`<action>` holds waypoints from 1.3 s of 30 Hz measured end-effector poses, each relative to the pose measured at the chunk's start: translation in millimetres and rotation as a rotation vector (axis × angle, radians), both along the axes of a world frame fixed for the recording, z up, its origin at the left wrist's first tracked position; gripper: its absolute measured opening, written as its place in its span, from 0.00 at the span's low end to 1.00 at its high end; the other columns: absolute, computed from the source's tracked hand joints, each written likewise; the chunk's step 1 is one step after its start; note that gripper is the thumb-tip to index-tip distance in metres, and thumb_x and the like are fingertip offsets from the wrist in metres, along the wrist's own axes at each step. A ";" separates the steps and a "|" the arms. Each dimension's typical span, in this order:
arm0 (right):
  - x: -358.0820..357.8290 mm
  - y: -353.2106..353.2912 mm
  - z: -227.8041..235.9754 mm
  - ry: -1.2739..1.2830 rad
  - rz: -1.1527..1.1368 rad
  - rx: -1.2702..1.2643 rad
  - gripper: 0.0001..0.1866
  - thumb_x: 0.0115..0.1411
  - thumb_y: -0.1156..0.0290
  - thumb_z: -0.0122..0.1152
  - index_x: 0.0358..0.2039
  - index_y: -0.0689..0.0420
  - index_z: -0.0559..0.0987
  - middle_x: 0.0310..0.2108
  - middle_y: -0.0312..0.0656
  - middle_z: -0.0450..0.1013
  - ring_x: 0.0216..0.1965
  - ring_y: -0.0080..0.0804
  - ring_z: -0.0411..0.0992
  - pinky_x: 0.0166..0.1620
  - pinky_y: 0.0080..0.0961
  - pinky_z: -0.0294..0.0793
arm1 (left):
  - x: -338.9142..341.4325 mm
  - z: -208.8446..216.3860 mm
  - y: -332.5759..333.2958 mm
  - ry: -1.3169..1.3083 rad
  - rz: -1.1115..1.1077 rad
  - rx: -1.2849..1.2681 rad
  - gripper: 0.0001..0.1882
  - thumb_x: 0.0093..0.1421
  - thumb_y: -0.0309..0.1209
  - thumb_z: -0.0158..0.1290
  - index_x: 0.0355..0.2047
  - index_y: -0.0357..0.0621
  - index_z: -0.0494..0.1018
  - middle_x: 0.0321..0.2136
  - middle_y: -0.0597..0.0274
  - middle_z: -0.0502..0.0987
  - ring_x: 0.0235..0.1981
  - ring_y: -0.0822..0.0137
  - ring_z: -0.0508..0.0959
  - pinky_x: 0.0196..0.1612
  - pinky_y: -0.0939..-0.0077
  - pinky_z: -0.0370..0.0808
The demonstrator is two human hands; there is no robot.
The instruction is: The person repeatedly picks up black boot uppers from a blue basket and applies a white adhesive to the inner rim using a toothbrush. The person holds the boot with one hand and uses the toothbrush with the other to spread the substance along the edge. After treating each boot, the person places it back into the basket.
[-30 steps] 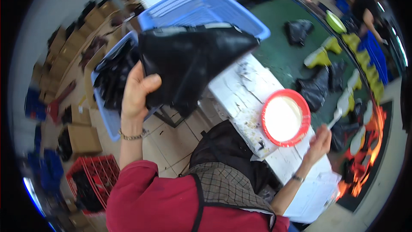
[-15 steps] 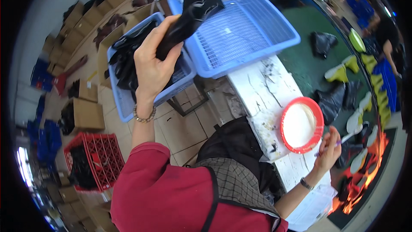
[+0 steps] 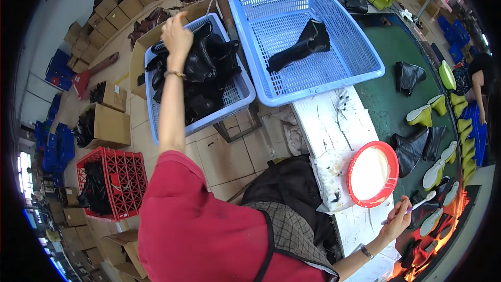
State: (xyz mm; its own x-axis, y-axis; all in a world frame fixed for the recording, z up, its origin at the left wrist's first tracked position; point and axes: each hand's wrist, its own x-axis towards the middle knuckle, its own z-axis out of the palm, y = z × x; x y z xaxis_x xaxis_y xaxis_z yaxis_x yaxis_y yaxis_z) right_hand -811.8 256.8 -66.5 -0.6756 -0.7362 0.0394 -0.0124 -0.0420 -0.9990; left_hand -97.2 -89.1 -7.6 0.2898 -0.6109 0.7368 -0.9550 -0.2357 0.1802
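My left hand (image 3: pixel 177 35) is above the full blue basket (image 3: pixel 241 94) at the left, fingers parted and holding nothing that I can see. Below and beside it lies a heap of black leather boot uppers (image 3: pixel 200 62). A single black boot upper (image 3: pixel 301 46) lies on its side in the larger blue basket (image 3: pixel 315 84). At the lower right, my right hand (image 3: pixel 397 220) is closed around a brush (image 3: pixel 424 200) with a purple handle and a whitish head. Close to that hand stands a red bowl (image 3: pixel 395 167) of white paste, on the white bench.
On a green conveyor (image 3: pixel 377 105) at the right lie black boot parts (image 3: pixel 409 149) and yellow-green soles (image 3: pixel 420 117). A red crate (image 3: pixel 130 185) stands on the floor at left, near cardboard boxes (image 3: pixel 110 131). A co-worker's arm (image 3: pixel 480 94) shows at far right.
The black boot upper that my left hand held up now lies in the larger blue basket. My left hand has moved left over the heap. My right hand still holds the brush.
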 end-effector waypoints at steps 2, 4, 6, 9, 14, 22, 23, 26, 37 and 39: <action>-13.6 7.0 -7.3 -0.050 -0.061 0.012 0.11 0.72 0.66 0.58 0.45 0.61 0.79 0.22 0.28 0.67 0.14 0.07 0.53 0.15 0.11 0.43 | 64.0 -25.0 -9.6 -0.131 0.336 0.451 0.34 0.57 0.28 0.56 0.65 0.64 0.67 0.58 0.58 0.73 0.61 0.48 0.69 0.61 0.36 0.61; -15.6 1.4 -8.1 -0.097 -0.037 -0.005 0.10 0.72 0.66 0.58 0.44 0.60 0.79 0.23 0.29 0.68 0.14 0.07 0.52 0.15 0.11 0.42 | 133.8 -20.1 -3.6 0.012 0.356 0.635 0.21 0.60 0.31 0.56 0.54 0.63 0.80 0.50 0.53 0.82 0.56 0.49 0.78 0.62 0.41 0.66; -11.5 -8.8 -1.7 -0.099 -0.013 -0.012 0.10 0.72 0.66 0.58 0.44 0.60 0.79 0.23 0.29 0.68 0.14 0.07 0.52 0.15 0.11 0.42 | 166.7 -7.4 2.0 -0.005 0.271 0.394 0.14 0.62 0.34 0.54 0.45 0.61 0.84 0.44 0.52 0.83 0.48 0.49 0.82 0.53 0.51 0.76; -6.7 -15.3 7.0 -0.047 0.016 -0.009 0.09 0.72 0.67 0.58 0.44 0.59 0.79 0.22 0.29 0.67 0.14 0.07 0.52 0.15 0.11 0.42 | 129.7 40.7 25.2 -0.072 0.187 0.098 0.14 0.62 0.39 0.56 0.46 0.56 0.83 0.38 0.48 0.83 0.42 0.42 0.82 0.47 0.51 0.78; 9.1 -42.6 9.4 0.002 0.115 -0.029 0.10 0.73 0.67 0.57 0.44 0.61 0.79 0.21 0.27 0.66 0.14 0.07 0.53 0.17 0.11 0.44 | 63.5 145.4 107.8 0.929 -0.541 0.263 0.13 0.66 0.25 0.54 0.49 0.32 0.79 0.37 0.65 0.84 0.32 0.80 0.80 0.39 0.85 0.77; 67.0 -89.0 39.1 0.034 0.312 -0.122 0.11 0.73 0.67 0.56 0.42 0.63 0.80 0.19 0.27 0.66 0.16 0.09 0.54 0.19 0.12 0.46 | -69.8 156.1 141.1 0.999 -0.983 0.462 0.18 0.64 0.19 0.53 0.55 0.30 0.75 0.44 0.60 0.83 0.38 0.79 0.81 0.41 0.85 0.79; 71.7 -88.6 43.3 0.100 0.320 -0.128 0.11 0.73 0.67 0.56 0.42 0.64 0.80 0.20 0.29 0.67 0.16 0.09 0.55 0.19 0.11 0.47 | -78.5 154.0 138.5 1.019 -0.968 0.503 0.19 0.65 0.21 0.53 0.56 0.30 0.75 0.45 0.60 0.83 0.40 0.78 0.81 0.43 0.84 0.78; 73.4 -81.4 49.5 0.143 0.295 -0.084 0.11 0.73 0.68 0.56 0.43 0.63 0.80 0.21 0.29 0.68 0.16 0.08 0.55 0.19 0.11 0.48 | -123.1 158.8 115.3 0.907 -1.046 0.489 0.18 0.67 0.24 0.53 0.56 0.30 0.75 0.45 0.60 0.82 0.41 0.78 0.80 0.45 0.83 0.77; 8.4 -10.3 8.1 0.057 0.078 0.031 0.12 0.73 0.65 0.56 0.45 0.62 0.79 0.20 0.27 0.63 0.15 0.08 0.53 0.17 0.11 0.44 | -0.4 86.0 39.8 0.010 -0.219 0.562 0.25 0.61 0.44 0.59 0.53 0.40 0.80 0.45 0.46 0.83 0.45 0.57 0.84 0.50 0.63 0.79; 0.8 -4.2 7.8 0.012 0.041 0.016 0.11 0.73 0.65 0.56 0.44 0.61 0.79 0.21 0.27 0.64 0.15 0.08 0.53 0.17 0.11 0.43 | 35.2 52.4 52.9 0.008 -0.065 0.697 0.27 0.56 0.45 0.64 0.51 0.41 0.81 0.44 0.45 0.84 0.45 0.54 0.84 0.52 0.60 0.79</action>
